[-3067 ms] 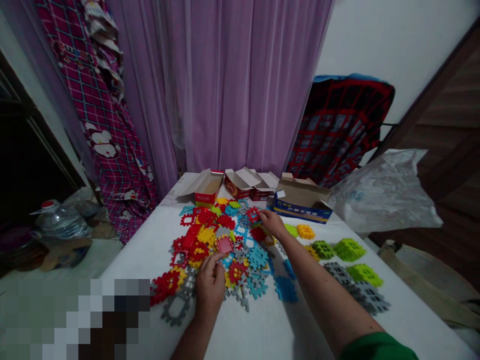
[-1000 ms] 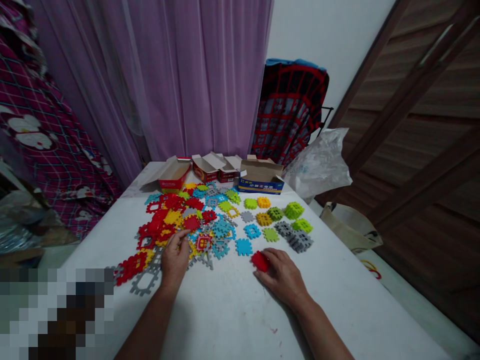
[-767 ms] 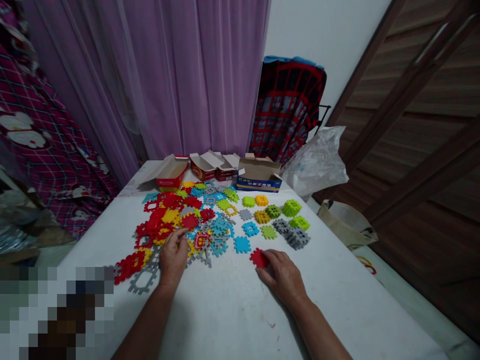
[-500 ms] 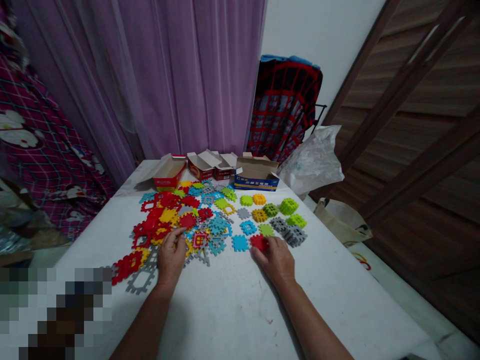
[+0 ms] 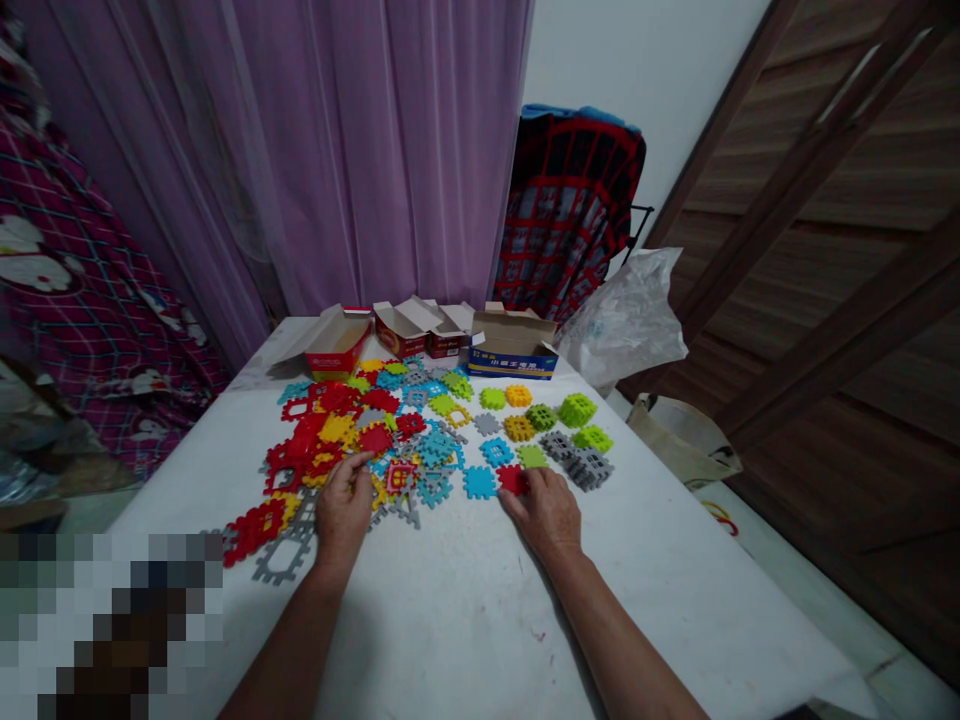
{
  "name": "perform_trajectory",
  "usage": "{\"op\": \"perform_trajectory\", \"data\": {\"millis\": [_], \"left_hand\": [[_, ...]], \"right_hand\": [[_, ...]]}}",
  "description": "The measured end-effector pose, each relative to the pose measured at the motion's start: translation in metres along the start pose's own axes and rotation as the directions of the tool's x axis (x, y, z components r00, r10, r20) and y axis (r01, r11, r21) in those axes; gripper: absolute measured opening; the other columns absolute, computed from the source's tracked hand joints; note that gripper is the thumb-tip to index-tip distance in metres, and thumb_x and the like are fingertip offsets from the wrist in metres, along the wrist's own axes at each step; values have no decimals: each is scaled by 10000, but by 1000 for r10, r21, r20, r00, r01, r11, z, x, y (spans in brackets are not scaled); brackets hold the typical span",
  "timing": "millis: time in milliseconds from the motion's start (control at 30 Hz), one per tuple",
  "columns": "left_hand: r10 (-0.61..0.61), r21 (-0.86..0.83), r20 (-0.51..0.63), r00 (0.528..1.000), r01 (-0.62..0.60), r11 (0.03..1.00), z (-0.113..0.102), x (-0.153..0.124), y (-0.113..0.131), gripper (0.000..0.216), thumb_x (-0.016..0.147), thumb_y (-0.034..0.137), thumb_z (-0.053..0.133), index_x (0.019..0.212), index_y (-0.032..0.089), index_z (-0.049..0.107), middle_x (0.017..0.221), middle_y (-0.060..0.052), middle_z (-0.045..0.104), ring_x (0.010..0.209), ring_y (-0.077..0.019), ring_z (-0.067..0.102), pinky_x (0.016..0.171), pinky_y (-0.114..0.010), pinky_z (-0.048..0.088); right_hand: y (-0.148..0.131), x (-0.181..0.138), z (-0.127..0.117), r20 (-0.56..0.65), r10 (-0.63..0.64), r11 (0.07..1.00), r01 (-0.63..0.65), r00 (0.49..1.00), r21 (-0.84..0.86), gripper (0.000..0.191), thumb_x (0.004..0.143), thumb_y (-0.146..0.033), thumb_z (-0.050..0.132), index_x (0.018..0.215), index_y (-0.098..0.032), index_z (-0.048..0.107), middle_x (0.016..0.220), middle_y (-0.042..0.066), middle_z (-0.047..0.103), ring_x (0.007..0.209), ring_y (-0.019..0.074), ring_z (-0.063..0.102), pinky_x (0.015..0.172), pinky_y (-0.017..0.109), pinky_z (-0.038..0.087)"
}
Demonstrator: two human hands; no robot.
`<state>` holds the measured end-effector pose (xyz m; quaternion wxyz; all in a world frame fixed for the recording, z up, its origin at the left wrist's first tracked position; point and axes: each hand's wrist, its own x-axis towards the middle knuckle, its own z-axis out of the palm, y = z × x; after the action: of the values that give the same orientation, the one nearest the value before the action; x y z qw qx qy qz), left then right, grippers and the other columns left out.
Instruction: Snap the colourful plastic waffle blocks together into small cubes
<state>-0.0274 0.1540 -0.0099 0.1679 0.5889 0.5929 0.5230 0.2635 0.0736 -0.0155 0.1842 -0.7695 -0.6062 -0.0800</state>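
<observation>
My right hand (image 5: 551,508) grips the right side of a red toothed building tile (image 5: 512,479) lying on the table. This tile sits edge to edge with a solid blue tile (image 5: 480,482) on its left; whether their teeth interlock is too small to tell. Just beyond are a blue window tile (image 5: 496,452) and a light green tile (image 5: 532,456). My left hand (image 5: 343,512) rests at the near edge of a mixed tile heap, fingers loosely curled, thumb apart from the forefinger. Near its fingertips lies a red tile (image 5: 376,438). What is under its palm is hidden.
On the white table (image 5: 465,620), grey window tiles (image 5: 589,467) and green blocks (image 5: 577,410) stand to the right. Open boxes, including a red one (image 5: 339,362) and a blue one (image 5: 512,368), line the back. A clear plastic bag (image 5: 630,315) hangs by the right edge.
My right hand has shifted slightly left, bringing the red tile closer against the solid blue tile. My left hand has stayed in place.
</observation>
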Motion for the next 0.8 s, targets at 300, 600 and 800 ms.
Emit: {"op": "perform_trajectory", "data": {"millis": [300, 600, 800], "left_hand": [[1, -23, 6, 1000, -1, 1000, 0, 0, 2, 331, 819, 397, 487, 973, 221, 722, 931, -51, 744, 837, -206, 683, 746, -312, 541], [17, -37, 19, 1000, -16, 999, 0, 0, 1, 314, 833, 381, 488, 971, 219, 719, 974, -56, 746, 907, -213, 688, 846, -339, 543], [32, -51, 6, 999, -31, 998, 1, 0, -4, 310, 832, 380, 485, 959, 224, 721, 962, -53, 742, 909, -214, 685, 831, -339, 544]], "right_hand": [[4, 1, -1, -24, -1, 996, 3, 1000, 84, 350, 884, -498, 551, 982, -194, 695, 1046, 111, 669, 982, 248, 571, 843, 334, 414], [-28, 62, -34, 183, 35, 997, -21, 982, -77, 443, 862, -478, 586, 1171, -167, 643, 1159, 142, 696, 1103, 305, 575, 895, 383, 390], [-50, 79, -40, 349, 78, 979, -6, 934, -203, 550, 826, -514, 605, 1219, -130, 604, 1154, 186, 706, 1129, 340, 600, 860, 408, 423]]}}
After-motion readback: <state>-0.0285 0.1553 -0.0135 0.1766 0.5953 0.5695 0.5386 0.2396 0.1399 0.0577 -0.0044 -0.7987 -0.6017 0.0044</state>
